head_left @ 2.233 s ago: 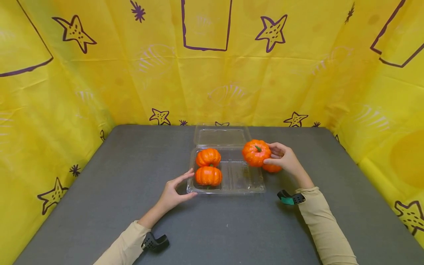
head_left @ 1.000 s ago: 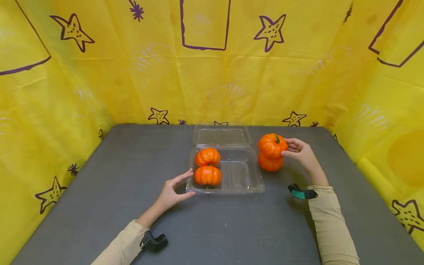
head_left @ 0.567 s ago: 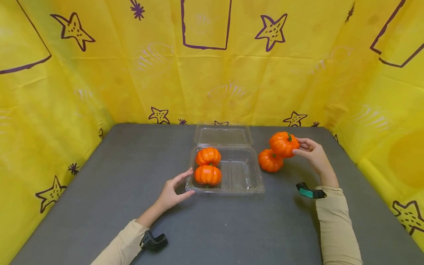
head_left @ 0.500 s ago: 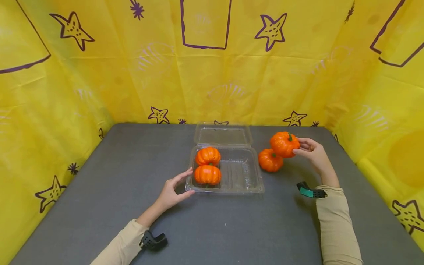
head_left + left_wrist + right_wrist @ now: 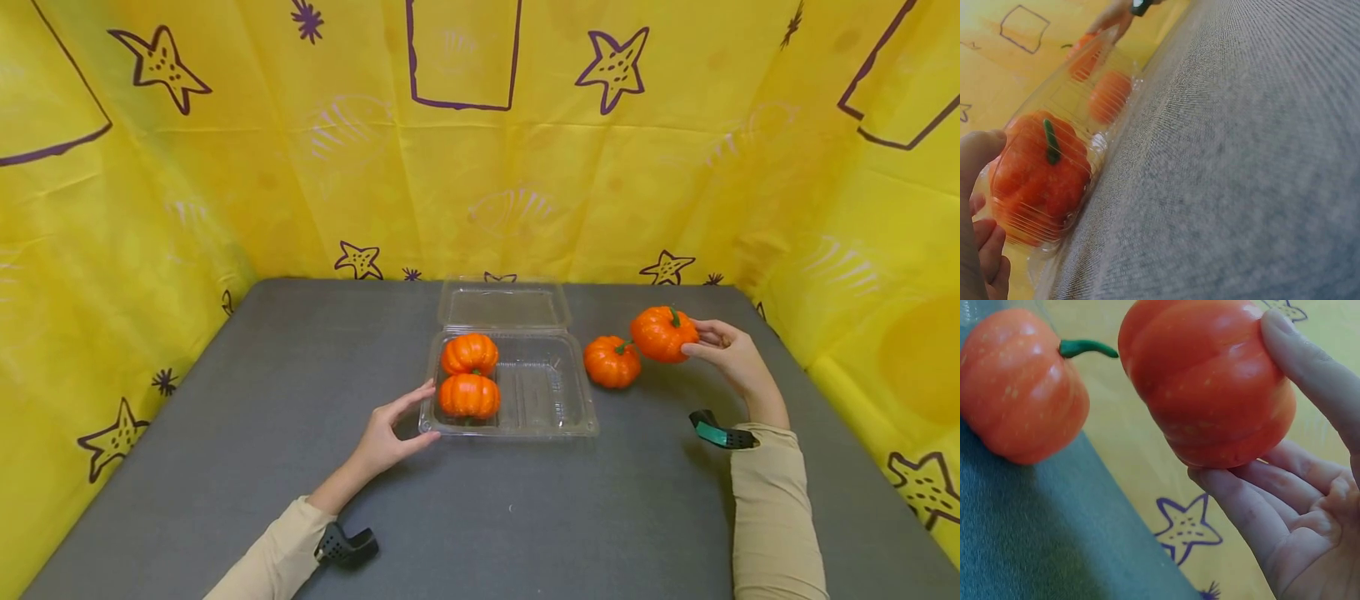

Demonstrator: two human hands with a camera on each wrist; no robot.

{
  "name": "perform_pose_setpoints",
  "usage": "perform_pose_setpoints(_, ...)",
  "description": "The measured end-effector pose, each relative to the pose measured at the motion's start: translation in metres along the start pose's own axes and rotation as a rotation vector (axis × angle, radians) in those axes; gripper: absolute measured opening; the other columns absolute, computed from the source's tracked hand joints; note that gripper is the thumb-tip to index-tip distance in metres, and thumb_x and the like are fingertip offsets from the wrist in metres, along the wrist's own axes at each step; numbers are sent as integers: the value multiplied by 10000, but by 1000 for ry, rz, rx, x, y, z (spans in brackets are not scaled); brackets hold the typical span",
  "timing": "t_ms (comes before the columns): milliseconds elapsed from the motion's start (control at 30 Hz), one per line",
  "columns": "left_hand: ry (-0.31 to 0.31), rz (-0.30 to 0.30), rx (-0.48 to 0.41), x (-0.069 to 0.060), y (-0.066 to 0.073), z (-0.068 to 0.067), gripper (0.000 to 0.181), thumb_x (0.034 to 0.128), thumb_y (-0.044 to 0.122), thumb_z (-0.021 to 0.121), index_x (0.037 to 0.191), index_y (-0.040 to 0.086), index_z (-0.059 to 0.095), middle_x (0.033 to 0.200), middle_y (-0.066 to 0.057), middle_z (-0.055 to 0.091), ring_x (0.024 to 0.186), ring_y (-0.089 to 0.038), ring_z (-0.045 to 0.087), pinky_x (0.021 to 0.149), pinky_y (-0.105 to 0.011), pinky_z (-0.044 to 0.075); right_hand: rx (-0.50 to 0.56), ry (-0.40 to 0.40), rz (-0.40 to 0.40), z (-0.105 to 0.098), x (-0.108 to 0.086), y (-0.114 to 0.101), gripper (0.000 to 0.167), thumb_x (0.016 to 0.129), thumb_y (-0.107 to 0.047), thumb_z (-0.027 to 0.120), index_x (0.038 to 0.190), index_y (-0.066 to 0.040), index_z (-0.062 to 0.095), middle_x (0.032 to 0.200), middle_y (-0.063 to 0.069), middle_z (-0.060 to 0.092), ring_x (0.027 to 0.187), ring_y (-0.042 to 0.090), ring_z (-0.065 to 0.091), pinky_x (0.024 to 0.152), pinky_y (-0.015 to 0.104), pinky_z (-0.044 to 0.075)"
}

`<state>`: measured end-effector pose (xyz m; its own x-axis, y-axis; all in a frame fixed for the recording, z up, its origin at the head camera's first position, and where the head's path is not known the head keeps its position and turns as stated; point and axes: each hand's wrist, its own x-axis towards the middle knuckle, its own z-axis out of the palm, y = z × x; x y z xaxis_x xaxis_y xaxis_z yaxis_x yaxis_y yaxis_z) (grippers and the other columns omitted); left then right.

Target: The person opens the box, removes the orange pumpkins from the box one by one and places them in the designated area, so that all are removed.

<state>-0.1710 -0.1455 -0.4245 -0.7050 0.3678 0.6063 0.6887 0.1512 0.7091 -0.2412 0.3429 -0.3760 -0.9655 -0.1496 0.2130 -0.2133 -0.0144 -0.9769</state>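
Note:
My left hand (image 5: 382, 433) touches the left edge of a clear plastic container (image 5: 536, 429), thumb by the front corner and fingers extended. Inside, on the left, two orange pumpkins sit one behind the other, a rear one (image 5: 469, 354) and a front one (image 5: 469, 396). My right hand (image 5: 735, 358) grips another pumpkin (image 5: 663, 334) between thumb and fingers, raised off the table. A further pumpkin (image 5: 612, 362) rests right of the container. In the right wrist view, the held pumpkin (image 5: 1210, 387) hangs beside the resting one (image 5: 1022, 387).
The container's clear lid (image 5: 504, 308) lies folded back behind its base. The grey table (image 5: 480, 517) reaches the yellow patterned cloth (image 5: 480, 192) at the back and sides.
My right hand has carried its pumpkin from above the container's right side, past the resting pumpkin, out to the right. My left hand has stayed at the container's edge.

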Motion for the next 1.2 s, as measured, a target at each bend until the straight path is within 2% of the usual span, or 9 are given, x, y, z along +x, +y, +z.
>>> perform_pose_setpoints(300, 4, 3, -3, 0, -1, 0, 532, 615, -152, 732, 1095, -184, 503, 1163, -343, 468, 1108, -376, 464, 920, -297, 376, 12, 16, 58, -12, -2, 16, 242, 825, 34, 602, 960, -165, 633, 913, -60, 655, 814, 75, 608, 709, 162, 474)
perform_pose_setpoints(533, 2, 1, -2, -1, -2, 0, 533, 616, -156, 730, 1096, -184, 501, 1165, -344, 467, 1107, -385, 460, 919, -301, 377, -82, 3, 98, -20, -2, 30, 267, 840, 24, 585, 969, -207, 620, 941, -107, 640, 840, 57, 597, 717, 147, 463)
perform_pose_setpoints(800, 1, -9, -3, 0, -1, 0, 525, 621, -148, 732, 1093, -181, 506, 1164, -345, 466, 1110, -383, 458, 932, -271, 360, -125, 24, 161, -24, -5, 37, 235, 838, -35, 615, 942, -245, 619, 907, -119, 636, 803, 34, 597, 716, 169, 474)
perform_pose_setpoints(1000, 0, 5, -4, 0, -2, 0, 529, 616, -155, 729, 1095, -178, 508, 1163, -344, 468, 1107, -385, 460, 931, -264, 358, -70, 13, 214, -27, -8, 43, 233, 831, -20, 618, 933, -229, 617, 900, -94, 636, 795, 51, 599, 712, 186, 481)
perform_pose_setpoints(1200, -3, -10, -4, 0, -1, 0, 528, 620, -150, 730, 1098, -177, 507, 1168, -339, 468, 1110, -380, 459, 933, -264, 357, -75, 6, 247, -29, -12, 49, 244, 818, -16, 634, 937, -227, 604, 907, -113, 632, 815, 33, 592, 714, 180, 478)
